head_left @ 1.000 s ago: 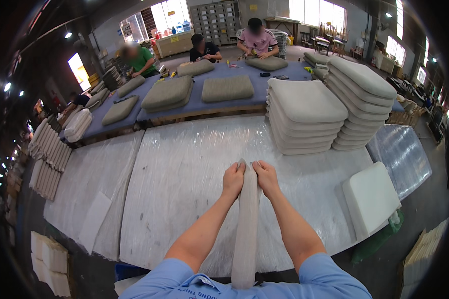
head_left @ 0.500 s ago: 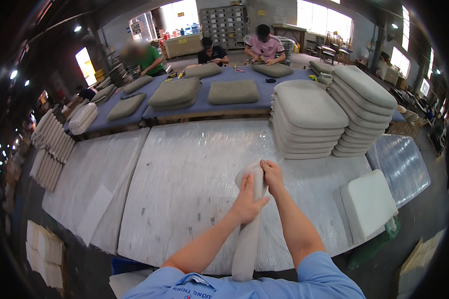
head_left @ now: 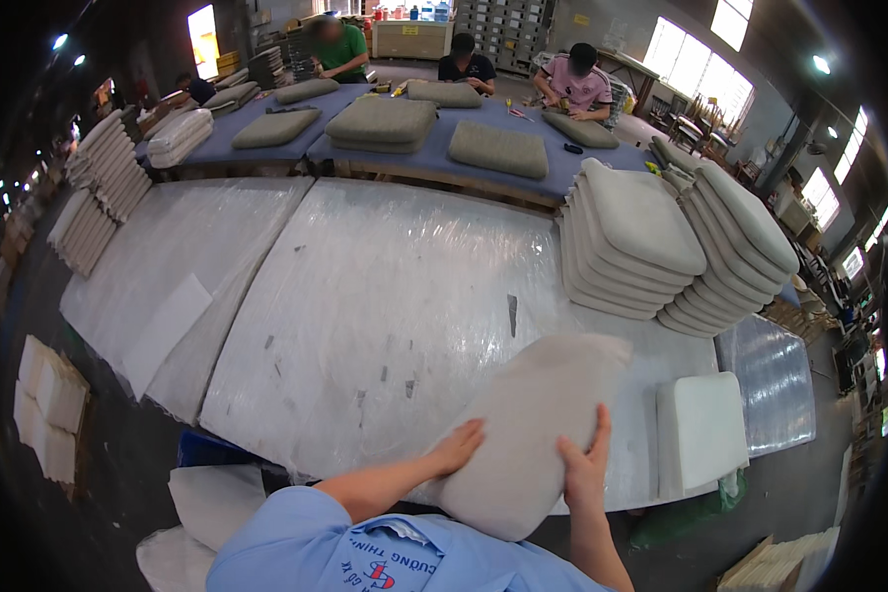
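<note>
A pale grey seat cushion (head_left: 533, 434) with rounded corners is held between my two hands close in front of my body, over the near edge of the plastic-covered worktop (head_left: 365, 326). It lies slantwise, its far end towards the right. My left hand (head_left: 456, 449) presses flat along its left side. Along the right side is my right hand (head_left: 587, 456), thumb and fingers apart against the cover. The cushion's underside is hidden. To the right stands a white cushion or pad stack (head_left: 703, 432) near the worktop edge.
Tall stacks of pale cushions (head_left: 641, 232) stand at the far right, another stack (head_left: 109, 163) at the far left. Beyond is a blue-topped table (head_left: 385, 128) with grey cushions, where several people work. A white sheet (head_left: 168, 335) lies left; stacked pale pieces (head_left: 49, 405) are on the floor.
The cushion, seen edge-on before, now shows its broad face and has turned to the right. My hands have moved apart to its two sides and nearer my body. My view has shifted.
</note>
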A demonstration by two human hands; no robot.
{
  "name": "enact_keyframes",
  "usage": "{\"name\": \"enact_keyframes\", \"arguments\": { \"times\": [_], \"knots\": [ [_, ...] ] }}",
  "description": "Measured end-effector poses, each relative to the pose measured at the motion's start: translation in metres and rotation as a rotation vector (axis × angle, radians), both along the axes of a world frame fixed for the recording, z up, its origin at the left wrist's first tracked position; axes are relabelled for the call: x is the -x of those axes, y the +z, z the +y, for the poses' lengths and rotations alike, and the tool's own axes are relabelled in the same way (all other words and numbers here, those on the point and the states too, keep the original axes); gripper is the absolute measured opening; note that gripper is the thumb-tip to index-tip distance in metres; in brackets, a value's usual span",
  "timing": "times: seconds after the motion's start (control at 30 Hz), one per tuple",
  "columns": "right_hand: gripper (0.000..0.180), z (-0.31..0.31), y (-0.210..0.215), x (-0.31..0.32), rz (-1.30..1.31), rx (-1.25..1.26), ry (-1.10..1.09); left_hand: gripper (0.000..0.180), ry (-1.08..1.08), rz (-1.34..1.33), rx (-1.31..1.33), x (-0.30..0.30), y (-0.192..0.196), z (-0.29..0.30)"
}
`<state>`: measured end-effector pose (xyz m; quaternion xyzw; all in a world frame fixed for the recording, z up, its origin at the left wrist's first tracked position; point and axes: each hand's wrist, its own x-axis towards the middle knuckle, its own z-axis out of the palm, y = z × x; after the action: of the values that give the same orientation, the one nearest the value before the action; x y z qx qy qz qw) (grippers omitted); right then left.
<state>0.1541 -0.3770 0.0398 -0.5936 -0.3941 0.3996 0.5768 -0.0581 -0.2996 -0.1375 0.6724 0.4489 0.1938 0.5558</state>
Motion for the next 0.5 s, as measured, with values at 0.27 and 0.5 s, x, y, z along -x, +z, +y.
{"name": "enact_keyframes", "arguments": {
  "times": [0.27, 0.5],
  "knots": [
    [0.083, -0.055, -0.067, -0.073, 0.478, 0.126, -0.329, 0.088, 0.289, 0.223, 0.524, 0.088, -0.008, 0.024],
    [0.078, -0.081, -0.076, -0.104, 0.637, 0.297, -0.171, 0.072, 0.260, 0.384, 0.055, 0.138, 0.099, 0.011]
  ]
}}
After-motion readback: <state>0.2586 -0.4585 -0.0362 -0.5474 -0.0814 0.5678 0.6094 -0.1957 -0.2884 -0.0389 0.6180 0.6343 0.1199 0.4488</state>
